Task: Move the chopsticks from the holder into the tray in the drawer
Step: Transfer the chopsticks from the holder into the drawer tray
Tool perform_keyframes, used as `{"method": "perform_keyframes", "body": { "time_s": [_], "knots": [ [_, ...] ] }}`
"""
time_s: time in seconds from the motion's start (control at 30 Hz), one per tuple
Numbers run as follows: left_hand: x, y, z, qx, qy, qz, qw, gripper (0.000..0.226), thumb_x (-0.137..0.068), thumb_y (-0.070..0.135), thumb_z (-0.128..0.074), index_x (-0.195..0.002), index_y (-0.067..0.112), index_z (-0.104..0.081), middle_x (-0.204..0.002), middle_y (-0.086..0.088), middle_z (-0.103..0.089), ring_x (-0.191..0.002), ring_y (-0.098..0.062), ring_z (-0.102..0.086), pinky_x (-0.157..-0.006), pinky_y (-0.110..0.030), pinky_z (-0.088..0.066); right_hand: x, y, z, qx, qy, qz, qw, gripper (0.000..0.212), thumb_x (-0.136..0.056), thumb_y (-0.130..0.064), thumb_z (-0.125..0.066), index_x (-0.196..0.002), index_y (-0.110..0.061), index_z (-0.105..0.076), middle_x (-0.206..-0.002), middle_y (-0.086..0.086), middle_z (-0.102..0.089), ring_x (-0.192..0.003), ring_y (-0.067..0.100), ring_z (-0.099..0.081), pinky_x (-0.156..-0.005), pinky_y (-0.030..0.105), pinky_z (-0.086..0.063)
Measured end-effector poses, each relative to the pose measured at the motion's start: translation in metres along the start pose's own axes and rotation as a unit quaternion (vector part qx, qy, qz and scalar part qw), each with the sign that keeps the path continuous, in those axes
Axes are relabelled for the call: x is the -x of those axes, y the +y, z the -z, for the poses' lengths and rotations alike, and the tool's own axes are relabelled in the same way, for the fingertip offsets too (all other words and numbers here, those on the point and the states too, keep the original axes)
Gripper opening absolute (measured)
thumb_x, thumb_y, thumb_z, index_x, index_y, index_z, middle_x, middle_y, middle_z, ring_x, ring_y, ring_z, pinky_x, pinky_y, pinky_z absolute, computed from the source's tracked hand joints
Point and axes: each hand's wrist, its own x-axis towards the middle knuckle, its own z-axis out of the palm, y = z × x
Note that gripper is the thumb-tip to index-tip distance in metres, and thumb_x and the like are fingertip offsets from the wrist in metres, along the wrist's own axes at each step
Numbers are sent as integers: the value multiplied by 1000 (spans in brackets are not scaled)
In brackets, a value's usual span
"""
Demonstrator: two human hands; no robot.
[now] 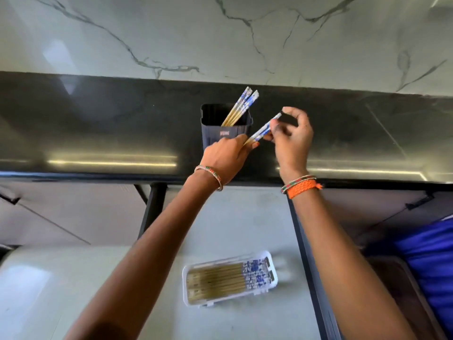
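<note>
The left hand (226, 154) reaches over the table (98, 133) edge with its fingers (245, 143) curled round the plain lower ends of a small bundle of chopsticks (263, 130). The bundle slants up and to the right from those fingers, outside the holder (226, 126), which stands just behind the left fingers. More chopsticks remain in holder (241, 106), leaning against its right rim.

To the right, the right hand (293, 137) pinches the patterned upper part of the same bundle between thumb and fingertips; its index finger is raised and bent above, holding nothing. Both hands therefore grip one bundle, which is the step in hand: gathering and squaring the sticks before transfer.

Procedure, as a judgement:
1. Align the patterned ends flush under the right fingers so no stick slides out.
2. Tighten the left fingers round the lower ends before releasing either hand.
3. Keep the bundle clear of the sticks leaning in the holder.
4. Lower it toward the tray (272, 282), which lies in the open drawer (245, 217) below both wrists.

The tray already holds a row of chopsticks (220, 278), patterned ends to the right. Match that orientation when laying the bundle down. Risk: a loose stick may drop past the tray into the drawer.
</note>
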Motion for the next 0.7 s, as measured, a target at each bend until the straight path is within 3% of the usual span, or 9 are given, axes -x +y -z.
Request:
{"method": "perform_keyframes", "body": {
  "time_s": [0.07, 0.13, 0.3, 0.37, 0.43, 0.5, 0.53, 0.6, 0.7],
  "knots": [
    [31, -4, -14, 84, -59, 47, 994, 37, -96, 42, -34, -76, 13, -47, -75, -16, -60, -76, -41, -57, -57, -37, -36, 28, 23, 5, 40, -21, -17, 999, 25, -85, 5, -58, -107, -7, -56, -97, 27, -65, -75, 32, -69, -61, 31, -60],
    [58, -11, -29, 146, -113, 93, 978, 39, -97, 37, -36, -67, 13, -42, -70, -18, -58, -70, -39, -53, -62, -42, -42, 57, 44, 10, 81, -43, -32, 995, 19, -86, 4, -57, -105, 2, -62, -91, 22, -67, -76, 30, -69, -63, 28, -61],
    [126, -33, -80, 138, -212, 154, 955, 39, -97, 36, -36, -74, 9, -53, -86, -26, -67, -80, -41, -59, -69, -42, -44, 129, 95, 35, 203, -113, -68, 970, 16, -88, -1, -56, -95, 7, -68, -90, 21, -70, -83, 34, -70, -76, 42, -60],
    [150, -42, -102, 101, -267, 163, 944, 40, -97, 38, -34, -82, 8, -56, -94, -25, -66, -88, -40, -59, -69, -38, -41, 152, 114, 49, 320, -197, -34, 926, 20, -90, -3, -55, -102, 4, -68, -109, 23, -67, -105, 34, -63, -95, 46, -51],
    [167, -47, -119, 69, -314, 150, 935, 39, -97, 38, -33, -89, 10, -58, -101, -22, -66, -95, -39, -59, -72, -37, -41, 174, 132, 64, 459, -333, 59, 821, 28, -92, -8, -48, -117, -4, -62, -128, 18, -58, -124, 29, -49, -111, 44, -34],
    [177, -50, -131, 54, -359, 138, 921, 32, -96, 33, -35, -99, 14, -61, -110, -18, -65, -104, -35, -58, -78, -34, -40, 194, 145, 77, 520, -449, 136, 713, 35, -92, -6, -40, -123, -13, -55, -119, 8, -61, -117, 25, -52, -108, 42, -25],
    [181, -50, -135, 48, -385, 133, 912, 30, -94, 31, -36, -102, 16, -61, -113, -15, -64, -107, -34, -57, -78, -32, -37, 203, 151, 84, 530, -481, 146, 683, 38, -90, -4, -38, -122, -16, -53, -110, 5, -61, -110, 25, -54, -101, 39, -25],
    [187, -53, -143, 39, -425, 136, 894, 27, -92, 30, -37, -101, 18, -59, -113, -14, -64, -106, -32, -56, -77, -30, -35, 211, 162, 97, 531, -502, 132, 670, 42, -86, 1, -37, -120, -18, -53, -104, 3, -61, -103, 24, -55, -91, 34, -27],
    [199, -64, -146, -24, -417, 179, 891, 31, -93, 34, -36, -107, 13, -54, -118, -15, -60, -107, -33, -55, -81, -34, -40, 208, 179, 115, 523, -506, 53, 684, 38, -90, 0, -41, -123, -13, -52, -111, 8, -61, -110, 28, -53, -95, 36, -31]
  ]
}}
